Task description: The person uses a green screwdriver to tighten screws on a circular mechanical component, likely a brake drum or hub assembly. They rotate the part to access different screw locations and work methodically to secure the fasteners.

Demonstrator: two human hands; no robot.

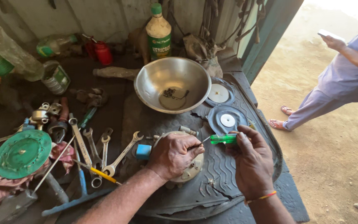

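- Two bare hands work at the near middle of a dark rubber mat spread over the worktop.
- Left hand lies over a pale round metal housing, its grip clenched on the housing's top, fingers curled toward the screwdriver tip.
- Right hand grasps a green-handled screwdriver; the shaft points left, its tip meeting the left hand's fingers (the exact contact point is hidden).
- Just beyond the hands lie two black rubber diaphragms with pale centre discs, one near and one farther.
- A steel bowl sits at far centre, holding a few small dark parts.
- Several open-end spanners lie to the left of the housing, with a small blue block just beside the left hand.
- A green round cover rests on a rag at the near left.
- At far right, another person stands on sandy ground, well apart.
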